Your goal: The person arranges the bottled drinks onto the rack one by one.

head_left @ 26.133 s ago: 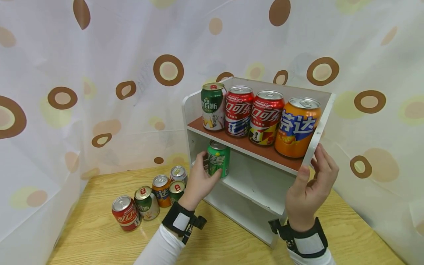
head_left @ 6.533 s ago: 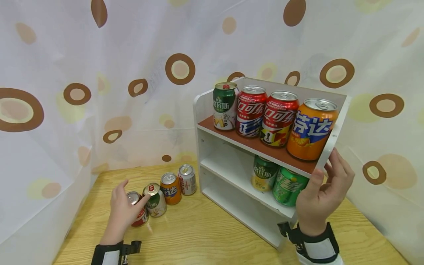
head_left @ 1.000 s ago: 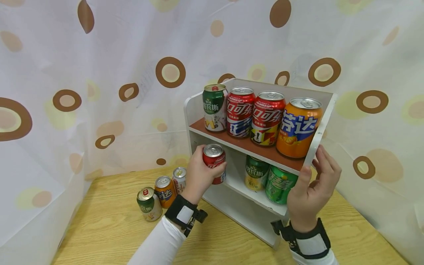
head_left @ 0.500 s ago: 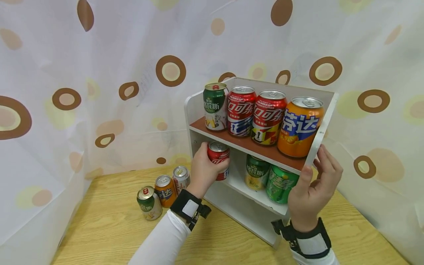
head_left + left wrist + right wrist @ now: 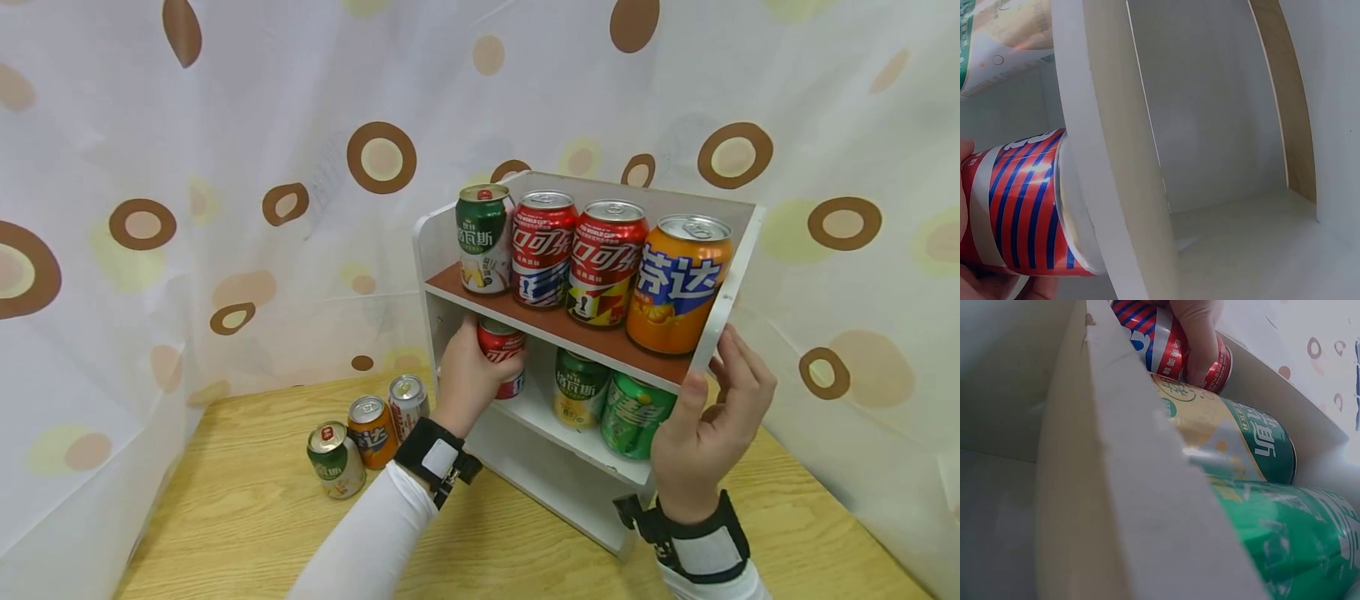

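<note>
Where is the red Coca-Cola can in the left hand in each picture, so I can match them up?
Head: red Coca-Cola can near the centre, held in the left hand.
Left wrist: can at lower left, sideways in the image.
Right wrist: can near the top edge, partly covered by the fingers.
Shared landmark: the middle shelf's white front edge.
</note>
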